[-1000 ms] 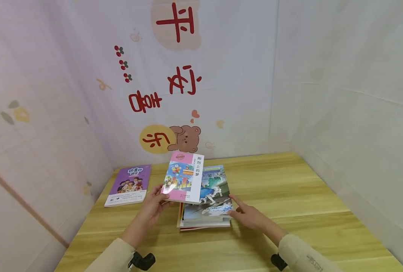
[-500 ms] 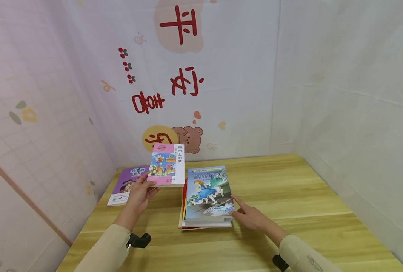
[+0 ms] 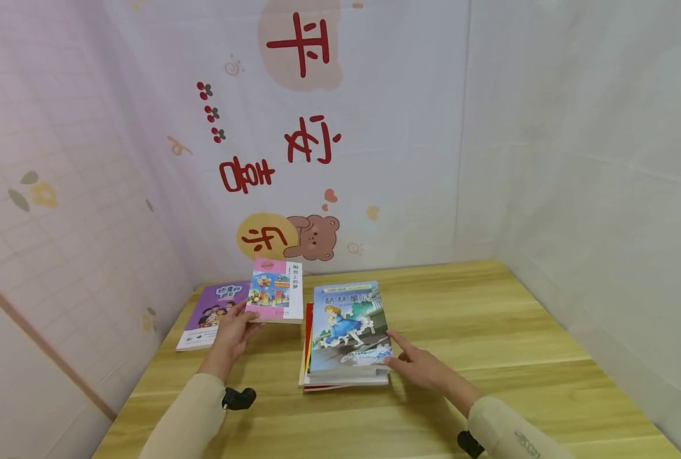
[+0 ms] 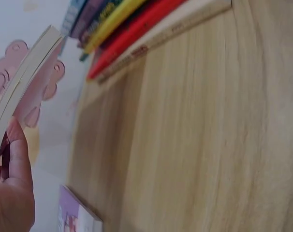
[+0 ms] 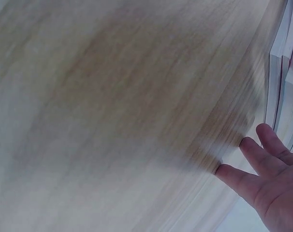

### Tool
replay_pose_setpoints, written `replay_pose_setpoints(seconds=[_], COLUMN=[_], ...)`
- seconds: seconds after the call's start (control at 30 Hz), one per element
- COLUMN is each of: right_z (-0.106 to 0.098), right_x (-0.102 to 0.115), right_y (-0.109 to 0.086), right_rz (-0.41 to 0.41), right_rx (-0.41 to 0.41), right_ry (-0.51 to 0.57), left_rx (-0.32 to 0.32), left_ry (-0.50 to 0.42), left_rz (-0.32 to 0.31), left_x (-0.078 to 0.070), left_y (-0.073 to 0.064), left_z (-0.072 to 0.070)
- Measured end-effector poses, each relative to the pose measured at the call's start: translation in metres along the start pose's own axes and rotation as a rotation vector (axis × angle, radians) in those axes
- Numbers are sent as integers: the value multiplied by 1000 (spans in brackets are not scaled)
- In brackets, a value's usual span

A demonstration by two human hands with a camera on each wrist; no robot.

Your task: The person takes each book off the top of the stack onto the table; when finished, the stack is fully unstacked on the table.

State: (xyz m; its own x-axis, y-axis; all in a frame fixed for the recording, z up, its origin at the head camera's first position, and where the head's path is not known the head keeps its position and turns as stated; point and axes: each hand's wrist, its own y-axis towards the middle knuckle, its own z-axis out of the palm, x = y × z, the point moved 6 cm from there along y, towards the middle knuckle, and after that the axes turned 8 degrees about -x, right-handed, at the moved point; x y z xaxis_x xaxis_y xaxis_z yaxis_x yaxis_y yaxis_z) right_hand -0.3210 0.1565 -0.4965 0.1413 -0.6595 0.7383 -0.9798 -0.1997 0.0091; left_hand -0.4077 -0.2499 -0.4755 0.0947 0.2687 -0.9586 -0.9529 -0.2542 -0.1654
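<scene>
My left hand [image 3: 234, 328] pinches a pink-and-white book [image 3: 274, 290] by its lower left corner, with the thumb on the cover. In the left wrist view the book's page edges [image 4: 30, 79] show, raised above the table. A stack of books stands right of it, topped by a blue-grey book [image 3: 346, 338] with a girl in a blue dress on its cover. My right hand [image 3: 423, 366] has its index finger and thumb at the stack's right side. Its fingers are extended beside the books in the right wrist view. Under the stack's top, a red book [image 4: 132, 41] sticks out.
A purple book [image 3: 208, 312] lies at the table's back left, partly covered by the left hand and held book. The wooden table [image 3: 490, 331] meets a printed cloth backdrop [image 3: 398, 159] behind and at both sides.
My left hand has carried the pink-and-white book off the stack to the left, then slightly lower, near the purple book. The stack's top cover is now uncovered. My right hand stays at the stack.
</scene>
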Motion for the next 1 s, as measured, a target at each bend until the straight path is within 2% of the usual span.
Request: replay_pose_setpoints(seconds=[0.2, 0.37, 0.57, 0.7, 0.83, 0.87, 0.9, 1.0], right_z=[1, 0, 1, 1, 2, 2, 2, 1], right_x=[1, 2, 1, 1, 2, 2, 2, 2], right_y=[1, 0, -2, -3, -3, -3, -3, -2], right_rz=[-25, -14, 4, 8, 5, 5, 5, 4], right_rx=[2, -4, -2, 8, 8, 7, 7, -2], right_ry=[3, 7, 1, 19, 27, 27, 25, 14], left_rx=[1, 2, -22, -46, -77, -79, -81, -90], left_ry=[24, 64, 158, 166, 195, 214, 270, 520], left_rz=[-14, -8, 1, 8, -19, -18, 4, 112], left_x=[8, 15, 24, 27, 29, 30, 28, 19], left_y=[10, 17, 22, 27, 32, 34, 34, 35], left_z=[-3, -3, -2, -1, 0, 1, 1, 4])
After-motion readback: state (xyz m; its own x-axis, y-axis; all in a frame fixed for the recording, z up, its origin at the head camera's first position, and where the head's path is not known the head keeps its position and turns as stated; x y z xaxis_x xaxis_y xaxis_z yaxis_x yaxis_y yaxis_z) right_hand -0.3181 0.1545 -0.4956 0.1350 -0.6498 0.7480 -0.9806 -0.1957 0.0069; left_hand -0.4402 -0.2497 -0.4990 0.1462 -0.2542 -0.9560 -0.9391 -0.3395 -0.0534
